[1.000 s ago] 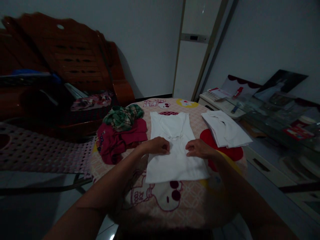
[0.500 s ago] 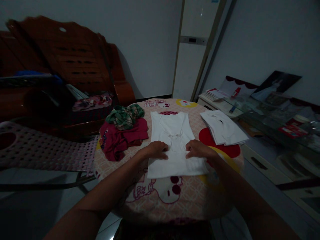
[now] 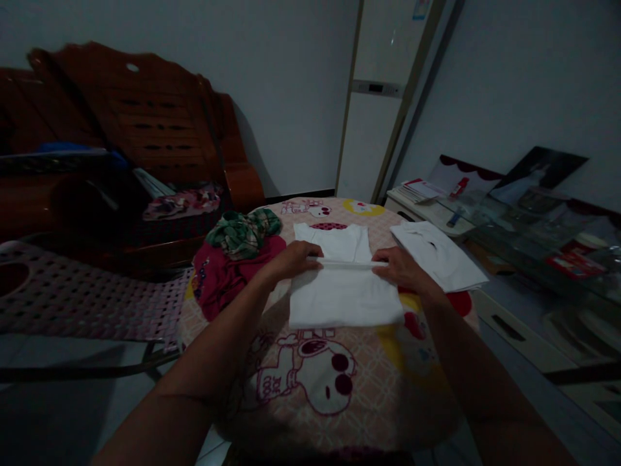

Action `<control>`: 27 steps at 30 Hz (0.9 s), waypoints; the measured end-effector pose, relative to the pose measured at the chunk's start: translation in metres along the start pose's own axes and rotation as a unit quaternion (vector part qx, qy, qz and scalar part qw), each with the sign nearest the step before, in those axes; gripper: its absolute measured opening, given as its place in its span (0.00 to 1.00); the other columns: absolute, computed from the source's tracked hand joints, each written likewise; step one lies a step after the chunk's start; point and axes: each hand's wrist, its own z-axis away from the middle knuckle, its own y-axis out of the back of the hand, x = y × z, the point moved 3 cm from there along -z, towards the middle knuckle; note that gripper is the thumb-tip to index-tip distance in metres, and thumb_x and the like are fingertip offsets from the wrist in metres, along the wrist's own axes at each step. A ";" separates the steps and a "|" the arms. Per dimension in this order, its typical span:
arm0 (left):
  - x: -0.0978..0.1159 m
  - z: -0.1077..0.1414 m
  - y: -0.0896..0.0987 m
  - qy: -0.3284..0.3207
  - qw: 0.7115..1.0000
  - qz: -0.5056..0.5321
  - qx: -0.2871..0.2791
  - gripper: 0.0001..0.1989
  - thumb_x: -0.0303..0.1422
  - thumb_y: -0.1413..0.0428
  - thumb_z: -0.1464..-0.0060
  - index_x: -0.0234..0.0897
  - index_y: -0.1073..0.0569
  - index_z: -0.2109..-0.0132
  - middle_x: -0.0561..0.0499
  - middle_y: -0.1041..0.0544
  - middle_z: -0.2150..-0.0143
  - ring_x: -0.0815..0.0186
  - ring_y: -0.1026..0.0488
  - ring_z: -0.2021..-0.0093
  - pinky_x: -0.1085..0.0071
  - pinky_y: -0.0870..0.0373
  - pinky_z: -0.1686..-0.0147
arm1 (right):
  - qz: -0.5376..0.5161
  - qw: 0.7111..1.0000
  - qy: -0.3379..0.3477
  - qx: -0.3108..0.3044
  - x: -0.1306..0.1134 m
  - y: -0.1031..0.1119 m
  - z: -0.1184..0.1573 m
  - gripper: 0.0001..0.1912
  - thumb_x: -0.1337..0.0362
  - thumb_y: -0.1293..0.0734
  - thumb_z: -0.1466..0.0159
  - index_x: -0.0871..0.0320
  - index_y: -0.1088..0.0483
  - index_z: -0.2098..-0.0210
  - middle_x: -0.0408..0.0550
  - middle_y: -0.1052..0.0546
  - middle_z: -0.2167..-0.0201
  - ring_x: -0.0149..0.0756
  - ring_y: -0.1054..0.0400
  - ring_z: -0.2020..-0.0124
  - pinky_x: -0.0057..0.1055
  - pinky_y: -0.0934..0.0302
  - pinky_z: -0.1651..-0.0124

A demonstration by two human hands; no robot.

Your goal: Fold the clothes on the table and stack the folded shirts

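Observation:
A white sleeveless top [image 3: 347, 298] lies in front of me on a round table covered by a patterned cloth [image 3: 383, 375]. Its lower part is doubled over, and the folded edge runs straight across between my hands. My left hand [image 3: 299, 257] pinches that edge at its left end. At the right end, my right hand [image 3: 398, 266] grips the same edge between thumb and fingers. The top's shoulder end lies flat beyond my hands.
Folded white clothes [image 3: 439, 257] lie on the table's right side. To the left are a green plaid cloth [image 3: 242, 233] and a dark red garment [image 3: 228, 275]. A woven chair [image 3: 97, 291], a wooden sofa [image 3: 150, 123] and a glass-topped cabinet [image 3: 524, 226] stand around.
Both hands have moved away from me and a little apart, drawing up the top's cloth into a fold across its middle. The view has tilted slightly.

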 end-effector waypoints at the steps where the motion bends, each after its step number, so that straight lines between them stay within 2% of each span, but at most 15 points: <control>1: -0.003 -0.009 0.006 0.006 0.999 -0.022 0.025 0.09 0.31 0.41 0.48 0.39 0.19 0.59 0.50 0.18 0.61 0.62 0.23 0.59 0.72 0.32 0.58 | 0.034 0.999 -0.010 0.020 -0.001 0.005 -0.009 0.10 0.68 0.34 0.42 0.59 0.21 0.63 0.50 0.19 0.65 0.39 0.28 0.64 0.31 0.40 0.60; 4: -0.017 -0.034 0.015 0.028 0.992 -0.087 0.089 0.12 0.29 0.42 0.48 0.37 0.19 0.56 0.46 0.17 0.57 0.59 0.23 0.57 0.70 0.32 0.53 | 0.130 0.989 -0.029 0.067 -0.002 0.010 -0.037 0.13 0.68 0.35 0.39 0.58 0.21 0.57 0.54 0.18 0.58 0.43 0.27 0.57 0.33 0.39 0.54; 6: -0.027 -0.048 0.016 0.048 0.986 -0.117 0.108 0.14 0.28 0.42 0.47 0.37 0.18 0.54 0.45 0.17 0.55 0.58 0.23 0.54 0.69 0.31 0.51 | 0.178 0.981 -0.037 0.073 0.000 0.007 -0.054 0.15 0.68 0.36 0.37 0.58 0.22 0.53 0.55 0.18 0.55 0.46 0.27 0.53 0.35 0.39 0.50; 11: -0.047 -0.076 0.019 0.071 0.978 -0.154 0.118 0.14 0.27 0.42 0.46 0.38 0.18 0.54 0.45 0.17 0.55 0.57 0.23 0.52 0.69 0.31 0.49 | 0.223 0.972 -0.053 0.050 0.009 -0.003 -0.092 0.17 0.70 0.38 0.36 0.59 0.23 0.51 0.58 0.19 0.52 0.48 0.28 0.48 0.37 0.41 0.46; 17: -0.058 -0.106 0.035 0.084 0.974 -0.164 0.130 0.13 0.26 0.42 0.47 0.34 0.18 0.55 0.42 0.18 0.57 0.55 0.23 0.54 0.67 0.30 0.52 | 0.230 0.968 -0.075 0.069 0.019 -0.002 -0.132 0.20 0.72 0.40 0.36 0.60 0.24 0.49 0.58 0.21 0.50 0.49 0.30 0.46 0.40 0.43 0.44; 22: -0.070 -0.119 0.027 0.126 0.967 -0.188 0.119 0.14 0.23 0.42 0.49 0.35 0.18 0.55 0.42 0.18 0.57 0.55 0.23 0.53 0.68 0.30 0.53 | 0.238 0.968 -0.064 0.037 0.024 -0.024 -0.154 0.21 0.74 0.43 0.34 0.64 0.24 0.49 0.64 0.22 0.51 0.52 0.31 0.47 0.44 0.44 0.43; 27: -0.074 -0.121 0.012 0.160 0.959 -0.205 0.113 0.18 0.22 0.45 0.47 0.33 0.19 0.50 0.38 0.19 0.50 0.52 0.24 0.48 0.66 0.30 0.51 | 0.243 0.968 -0.062 0.019 0.033 -0.049 -0.161 0.23 0.76 0.46 0.34 0.68 0.25 0.48 0.67 0.22 0.51 0.53 0.31 0.46 0.46 0.46 0.41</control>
